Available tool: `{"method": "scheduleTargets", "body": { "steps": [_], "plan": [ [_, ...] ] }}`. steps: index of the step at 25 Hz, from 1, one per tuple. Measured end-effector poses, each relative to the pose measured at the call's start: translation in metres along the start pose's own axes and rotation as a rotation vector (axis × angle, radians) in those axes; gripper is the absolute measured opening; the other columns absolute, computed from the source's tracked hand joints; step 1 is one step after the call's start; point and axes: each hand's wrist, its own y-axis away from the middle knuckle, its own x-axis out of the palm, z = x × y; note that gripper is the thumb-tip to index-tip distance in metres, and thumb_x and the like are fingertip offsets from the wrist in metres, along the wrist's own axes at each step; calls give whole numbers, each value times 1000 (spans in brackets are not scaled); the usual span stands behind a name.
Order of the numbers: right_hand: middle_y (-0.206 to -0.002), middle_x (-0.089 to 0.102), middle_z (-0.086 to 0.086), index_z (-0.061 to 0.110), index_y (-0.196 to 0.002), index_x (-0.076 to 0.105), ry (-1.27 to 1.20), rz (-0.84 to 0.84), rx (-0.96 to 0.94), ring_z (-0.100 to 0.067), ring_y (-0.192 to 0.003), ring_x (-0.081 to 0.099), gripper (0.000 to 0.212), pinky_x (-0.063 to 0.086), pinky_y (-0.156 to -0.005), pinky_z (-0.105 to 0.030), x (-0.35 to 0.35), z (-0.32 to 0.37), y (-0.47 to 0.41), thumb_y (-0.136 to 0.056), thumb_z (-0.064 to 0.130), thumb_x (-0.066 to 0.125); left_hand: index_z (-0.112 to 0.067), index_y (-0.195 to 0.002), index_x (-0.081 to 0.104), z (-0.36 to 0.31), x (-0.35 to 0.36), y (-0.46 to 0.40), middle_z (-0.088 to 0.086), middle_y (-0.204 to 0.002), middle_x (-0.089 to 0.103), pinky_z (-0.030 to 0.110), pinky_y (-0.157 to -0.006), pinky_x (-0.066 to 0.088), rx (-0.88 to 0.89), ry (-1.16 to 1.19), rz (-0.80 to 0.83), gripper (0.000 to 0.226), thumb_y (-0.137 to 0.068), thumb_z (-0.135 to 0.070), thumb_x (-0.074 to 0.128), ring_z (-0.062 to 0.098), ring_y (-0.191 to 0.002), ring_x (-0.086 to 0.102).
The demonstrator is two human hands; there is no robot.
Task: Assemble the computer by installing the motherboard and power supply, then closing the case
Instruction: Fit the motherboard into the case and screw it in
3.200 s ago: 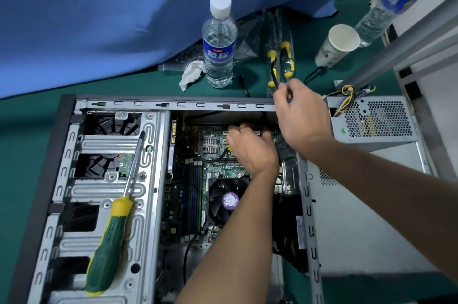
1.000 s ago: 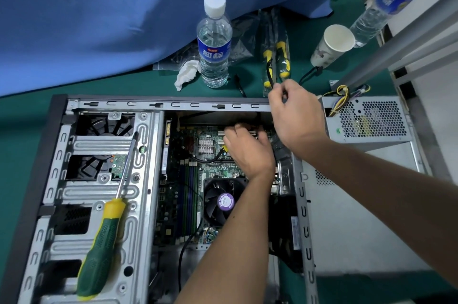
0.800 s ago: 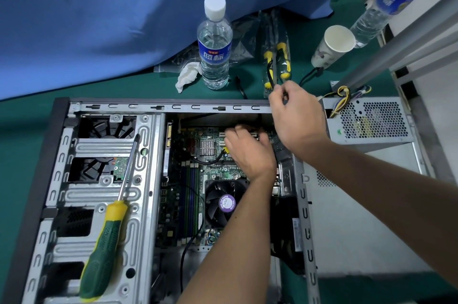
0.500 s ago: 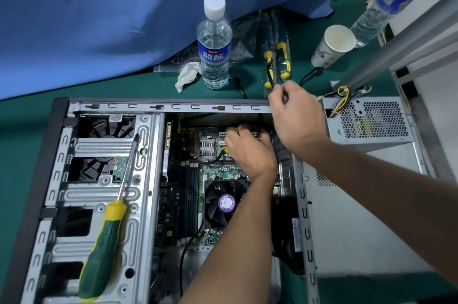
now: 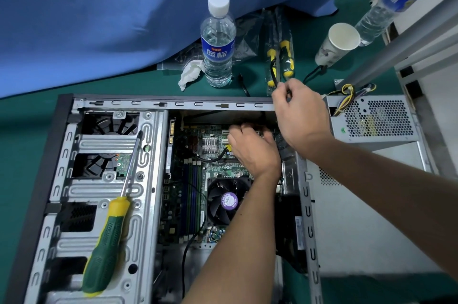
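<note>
Head view: hands (label unreadable) — right hand (image 5: pixel 298 115) pinches black cable (image 5: pixel 273 73); left hand (image 5: pixel 252 148) perhaps gripping motherboard (image 5: pixel 198 169).

The open case (image 5: pixel 173 104) filled the lower left of the frame, with the motherboard (image 5: pixel 198 179) inside it and a screwdriver (image 5: pixel 109 236) lying on its drive cage (image 5: pixel 99 192). The power supply (image 5: pixel 376 120) sat at centre right, just beside the case. A water bottle (image 5: pixel 218 43) stood above the case at upper centre.

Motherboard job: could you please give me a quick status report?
Left hand down on motherboard, fingers hidden. Right hand pinching black cable at case rim. Power supply outside case. Screwdriver lying on drive cage.
</note>
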Motion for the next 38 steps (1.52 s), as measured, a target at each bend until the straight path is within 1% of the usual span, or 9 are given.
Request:
{"method": "scheduleTargets", "body": {
  "steps": [8, 11, 15, 20, 25, 29, 33, 35, 38],
  "plan": [
    [-71, 56, -5, 16, -78, 46, -3, -2, 2, -32, -73, 53, 33, 35, -64, -36, 0, 0, 0, -102, 37, 36, 0, -103, 64, 0, 0, -1, 14, -113, 51, 37, -97, 36, -7, 47, -10, 28, -83, -18, 70, 30, -109, 45],
    [-69, 54, -4, 15, -78, 46, 5, -6, 6, -32, -72, 51, 34, 33, -63, -36, 1, 1, 0, -102, 36, 36, -2, -103, 64, -1, 1, -2, 13, -113, 51, 37, -96, 36, -35, 33, -22, 28, -82, -18, 72, 29, -110, 45],
    [-66, 51, -1, 14, -77, 45, 7, -5, 12, -31, -70, 50, 35, 31, -62, -36, 1, 0, 0, -102, 36, 36, -2, -104, 63, 0, 2, -1, 13, -113, 51, 36, -96, 35, -22, 17, -19, 28, -82, -19, 71, 29, -109, 44],
    [-68, 54, -5, 13, -78, 47, 2, 0, 4, -33, -70, 51, 35, 35, -62, -37, 0, 1, 1, -102, 36, 36, -2, -105, 61, 1, 1, 0, 13, -112, 50, 35, -96, 35, -24, 25, -11, 26, -84, -15, 68, 28, -108, 43],
    [-67, 53, -4, 12, -77, 46, 3, 1, -2, -32, -70, 51, 36, 36, -61, -38, 0, 1, 0, -102, 36, 36, -3, -105, 60, -2, 2, -1, 13, -111, 50, 35, -95, 35, -47, 40, -28, 26, -82, -10, 68, 28, -108, 43],
    [-68, 54, -6, 12, -78, 46, 5, 1, -8, -32, -70, 52, 36, 38, -62, -38, 0, 0, 0, -102, 36, 36, -2, -116, 58, -2, 1, -2, 12, -115, 50, 36, -98, 36, -54, 50, -22, 39, -81, -13, 71, 28, -111, 43],
    [-70, 55, -6, 12, -79, 48, 5, 3, -9, -32, -71, 53, 35, 39, -63, -38, 0, 1, 0, -102, 35, 36, 1, -116, 59, -3, -1, -1, 14, -112, 51, 39, -97, 38, -38, 77, -24, 46, -80, -24, 73, 29, -108, 44],
    [-72, 58, -8, 11, -81, 50, 6, 5, -7, -33, -73, 54, 35, 42, -65, -40, 0, 2, 0, -102, 35, 36, 1, -111, 61, -3, -1, 0, 14, -109, 52, 39, -96, 38, -27, 93, -35, 43, -80, -26, 72, 29, -106, 44],
    [-71, 57, -8, 11, -80, 50, 0, 7, -1, -33, -72, 54, 35, 41, -64, -39, 0, 1, 0, -102, 35, 36, 0, -107, 61, -1, -1, 0, 14, -108, 51, 38, -95, 38, -19, 91, -28, 36, -82, -24, 72, 29, -105, 44]
  ]
}}
